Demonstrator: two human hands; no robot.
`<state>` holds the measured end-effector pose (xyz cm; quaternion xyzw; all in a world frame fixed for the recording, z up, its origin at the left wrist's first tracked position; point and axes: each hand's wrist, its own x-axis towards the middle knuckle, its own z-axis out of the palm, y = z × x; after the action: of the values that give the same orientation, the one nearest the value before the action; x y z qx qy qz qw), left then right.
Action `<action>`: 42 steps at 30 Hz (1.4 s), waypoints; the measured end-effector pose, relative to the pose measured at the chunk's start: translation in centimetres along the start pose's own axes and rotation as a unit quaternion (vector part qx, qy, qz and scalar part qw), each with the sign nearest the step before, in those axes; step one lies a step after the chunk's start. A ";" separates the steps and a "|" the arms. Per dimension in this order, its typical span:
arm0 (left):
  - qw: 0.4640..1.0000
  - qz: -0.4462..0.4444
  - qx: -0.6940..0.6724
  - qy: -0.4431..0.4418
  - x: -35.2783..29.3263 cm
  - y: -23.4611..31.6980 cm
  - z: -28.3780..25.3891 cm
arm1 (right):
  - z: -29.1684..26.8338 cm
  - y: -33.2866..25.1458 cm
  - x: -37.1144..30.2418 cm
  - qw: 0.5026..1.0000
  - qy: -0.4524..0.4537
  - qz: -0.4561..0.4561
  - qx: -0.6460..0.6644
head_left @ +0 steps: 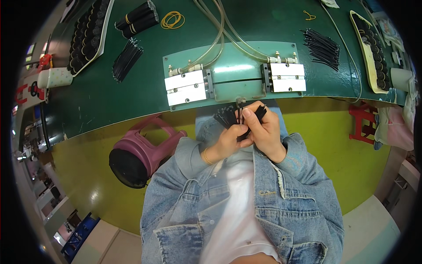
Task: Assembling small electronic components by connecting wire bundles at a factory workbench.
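Note:
Both my hands are together at the table's near edge, in front of the clamping fixture. My left hand point(231, 137) is closed around a bunch of thin black rods point(225, 117), which fan out upward beyond the fingers. Against it, my right hand point(266, 132) grips another bunch of black rods point(260, 115), with the thumb pressed inward. One or two rods stand between the hands, their tips near a small metal piece point(240, 101) at the fixture's front. Just beyond are the left metal clamp block point(185, 88) and the right metal clamp block point(288, 78) on a green plate point(237, 48).
Clear hoses point(222, 26) run back from the blocks. Loose black rods lie at left point(127, 60) and right point(321, 48). Banded bundles point(137, 20) and yellow rubber bands point(172, 20) lie at the back left. Trays flank both sides; a pink stool point(143, 145) stands left.

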<state>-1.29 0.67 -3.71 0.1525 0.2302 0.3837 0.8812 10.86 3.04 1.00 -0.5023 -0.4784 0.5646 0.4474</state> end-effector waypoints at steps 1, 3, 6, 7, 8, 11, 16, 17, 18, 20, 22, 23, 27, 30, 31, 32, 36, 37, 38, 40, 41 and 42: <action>1.000 0.007 -0.006 0.001 0.0 0.0 0.1 | 0.0 0.1 0.0 1.000 0.003 -0.004 0.006; 1.000 0.006 0.001 0.015 0.0 0.0 0.2 | 0.1 0.3 0.1 1.000 0.005 -0.006 0.006; 0.999 0.003 0.015 0.042 0.0 0.0 0.2 | 0.1 0.4 0.1 1.000 0.008 -0.010 0.005; 0.999 0.006 0.018 0.033 0.0 0.0 0.1 | 0.1 0.2 0.1 1.000 0.005 -0.001 0.005; 0.999 0.009 0.022 0.024 0.0 0.0 0.0 | 0.1 0.0 0.1 1.000 0.002 0.007 0.004; 1.000 0.008 0.022 0.019 0.0 0.0 -0.1 | 0.1 0.1 0.2 1.000 0.002 0.019 0.004; 0.998 0.014 0.053 0.032 0.1 0.0 -0.1 | 0.1 0.2 0.2 0.999 0.007 0.035 0.008; 0.997 0.021 0.071 0.035 0.1 -0.1 -0.1 | 0.1 0.2 0.2 0.999 0.006 0.040 0.009; 0.997 0.021 0.071 0.035 0.1 -0.1 -0.1 | 0.1 0.2 0.2 0.999 0.006 0.040 0.009; 0.998 0.026 0.048 0.023 0.2 -0.2 -0.1 | 0.1 0.3 0.2 0.998 0.007 0.044 0.033; 0.999 0.028 0.036 0.017 0.3 -0.2 -0.3 | 0.1 0.3 0.2 0.998 0.007 0.045 0.045; 0.999 0.022 0.028 0.009 0.3 -0.3 -0.4 | 0.0 0.2 0.3 0.998 -0.005 0.043 0.040; 1.000 0.008 0.017 -0.007 0.2 -0.2 -0.4 | -0.2 0.2 0.2 0.999 -0.028 0.035 0.027; 1.000 0.004 0.028 -0.005 0.1 -0.1 -0.1 | -0.2 0.3 0.0 0.999 -0.023 0.031 0.023; 1.000 0.005 0.016 -0.001 0.1 0.0 0.1 | -0.1 0.3 0.0 0.999 -0.016 0.019 0.034; 1.000 0.006 0.004 0.003 0.1 0.1 0.3 | 0.1 0.3 0.0 0.999 -0.009 0.007 0.045; 0.996 0.014 0.029 0.085 -0.2 0.3 1.7 | 0.3 0.2 -0.2 0.996 -0.009 0.029 0.083; 0.991 0.017 0.047 0.123 -0.2 0.4 1.8 | 0.3 0.2 -0.2 0.994 -0.013 0.045 0.096; 0.991 0.017 0.047 0.123 -0.3 0.3 1.7 | 0.2 0.3 -0.2 0.994 -0.012 0.045 0.096; 0.925 0.124 0.351 0.080 -0.4 0.2 0.9 | -0.4 0.5 -0.2 0.996 -0.034 0.056 0.067; 0.851 0.175 0.491 0.055 -0.4 0.3 0.8 | -0.4 0.4 -0.1 0.996 -0.047 0.060 0.053; 0.851 0.175 0.492 0.056 -0.3 0.2 0.9 | -0.4 0.2 -0.1 0.996 -0.047 0.059 0.053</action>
<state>-1.17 0.50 -2.75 0.5823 0.4072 0.3763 0.5946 11.25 2.99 0.79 -0.4776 -0.4377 0.6379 0.4163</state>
